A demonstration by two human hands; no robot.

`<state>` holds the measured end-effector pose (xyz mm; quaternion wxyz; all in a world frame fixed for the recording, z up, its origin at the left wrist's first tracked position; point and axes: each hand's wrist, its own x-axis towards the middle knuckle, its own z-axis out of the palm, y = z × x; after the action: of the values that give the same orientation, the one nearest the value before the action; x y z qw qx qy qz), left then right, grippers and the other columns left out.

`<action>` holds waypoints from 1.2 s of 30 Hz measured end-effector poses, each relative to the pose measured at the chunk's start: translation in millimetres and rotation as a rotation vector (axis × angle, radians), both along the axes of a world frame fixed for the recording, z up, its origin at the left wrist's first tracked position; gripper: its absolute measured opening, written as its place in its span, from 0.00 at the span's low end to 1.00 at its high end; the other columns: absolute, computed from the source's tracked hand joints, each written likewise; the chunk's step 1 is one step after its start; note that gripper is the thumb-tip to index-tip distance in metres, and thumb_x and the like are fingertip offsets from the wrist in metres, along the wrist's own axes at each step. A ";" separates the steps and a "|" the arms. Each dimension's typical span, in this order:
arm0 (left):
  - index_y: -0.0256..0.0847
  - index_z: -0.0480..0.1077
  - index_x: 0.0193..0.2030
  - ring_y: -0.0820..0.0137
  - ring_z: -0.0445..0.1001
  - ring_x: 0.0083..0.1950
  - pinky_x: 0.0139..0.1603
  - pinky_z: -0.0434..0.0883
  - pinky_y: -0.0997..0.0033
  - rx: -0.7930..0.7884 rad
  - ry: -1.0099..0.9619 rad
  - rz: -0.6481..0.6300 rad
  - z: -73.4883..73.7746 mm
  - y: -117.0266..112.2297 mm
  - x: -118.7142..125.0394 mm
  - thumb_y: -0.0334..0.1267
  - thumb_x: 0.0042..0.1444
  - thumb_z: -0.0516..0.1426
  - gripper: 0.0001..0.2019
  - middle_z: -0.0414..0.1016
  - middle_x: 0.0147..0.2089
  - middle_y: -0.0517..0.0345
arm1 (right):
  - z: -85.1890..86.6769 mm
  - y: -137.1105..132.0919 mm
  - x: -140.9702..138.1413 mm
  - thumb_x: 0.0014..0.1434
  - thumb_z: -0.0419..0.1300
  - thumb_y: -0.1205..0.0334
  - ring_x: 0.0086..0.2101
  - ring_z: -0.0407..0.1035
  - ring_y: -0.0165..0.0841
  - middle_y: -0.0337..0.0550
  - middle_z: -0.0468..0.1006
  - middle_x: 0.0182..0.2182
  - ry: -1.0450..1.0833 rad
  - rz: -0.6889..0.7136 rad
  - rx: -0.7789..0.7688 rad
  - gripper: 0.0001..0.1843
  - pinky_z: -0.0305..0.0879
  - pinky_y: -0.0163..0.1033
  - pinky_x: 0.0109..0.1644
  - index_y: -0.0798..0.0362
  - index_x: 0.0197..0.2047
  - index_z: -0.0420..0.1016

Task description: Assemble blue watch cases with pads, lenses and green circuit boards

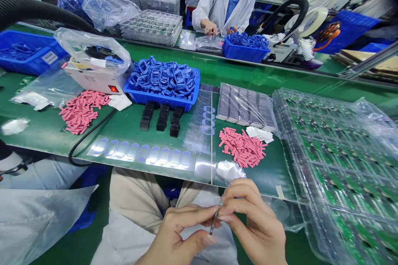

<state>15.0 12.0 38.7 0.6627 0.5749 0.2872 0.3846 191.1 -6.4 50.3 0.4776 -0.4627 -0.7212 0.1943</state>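
In front of my lap, below the table's front edge, both hands come together on a thin flat piece (213,224), seen nearly edge-on, with a dark, shiny rim. My left hand (182,230) pinches it between thumb and fingers from the left. From the right, the fingertips of my right hand (253,219) close on its upper end. Fingers cover much of the piece, so its exact kind cannot be made out. Nearest on the table lie a heap of pink strips (242,148) and a clear plastic scrap (229,170).
A blue bin of blue plastic frames (194,97), black stacked pieces (161,118) and oval-film sheets (139,153) are on the green table. A wrapped grey block (245,105) and clear trays of green circuit boards (338,165) stand right. A co-worker (224,0) sits opposite.
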 end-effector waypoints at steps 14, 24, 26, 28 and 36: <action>0.48 0.79 0.42 0.68 0.80 0.42 0.44 0.75 0.74 -0.675 -0.147 0.218 -11.0 1.7 14.0 0.52 0.46 0.65 0.18 0.83 0.41 0.53 | -24.8 -12.4 13.9 0.62 0.52 0.67 0.35 0.65 0.33 0.41 0.69 0.30 -0.225 -0.394 -0.002 0.05 0.62 0.40 0.39 0.51 0.33 0.64; 0.56 0.69 0.56 0.74 0.77 0.41 0.44 0.76 0.78 0.264 0.291 0.261 -0.9 14.2 1.0 0.38 0.58 0.58 0.19 0.81 0.44 0.60 | -77.0 11.2 37.1 0.59 0.60 0.54 0.40 0.66 0.43 0.48 0.77 0.37 -0.610 -0.677 0.006 0.10 0.57 0.47 0.44 0.52 0.36 0.70; 0.56 0.60 0.63 0.74 0.77 0.42 0.44 0.76 0.78 0.461 0.321 0.282 -0.6 17.8 0.4 0.38 0.59 0.58 0.25 0.81 0.44 0.60 | -69.8 9.5 35.0 0.59 0.60 0.54 0.42 0.67 0.43 0.49 0.77 0.40 -0.579 -0.630 0.025 0.10 0.58 0.48 0.45 0.52 0.38 0.71; 0.54 0.52 0.67 0.74 0.78 0.43 0.45 0.76 0.79 0.565 0.337 0.288 -1.5 20.8 1.2 0.41 0.58 0.58 0.31 0.81 0.45 0.59 | -56.5 8.3 32.3 0.60 0.60 0.56 0.43 0.67 0.41 0.48 0.76 0.41 -0.417 -0.516 0.011 0.08 0.61 0.47 0.46 0.51 0.40 0.71; 0.47 0.41 0.70 0.73 0.80 0.43 0.47 0.76 0.78 0.754 0.461 0.259 -6.9 30.6 -0.6 0.47 0.59 0.54 0.36 0.82 0.43 0.56 | -6.1 17.7 17.0 0.59 0.59 0.49 0.45 0.69 0.35 0.43 0.76 0.43 -0.163 -0.030 -0.066 0.18 0.68 0.41 0.48 0.45 0.50 0.73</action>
<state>14.5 42.5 31.8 0.2727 0.8057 0.3367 0.4039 208.1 11.3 44.1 0.4045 -0.5033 -0.7438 0.1725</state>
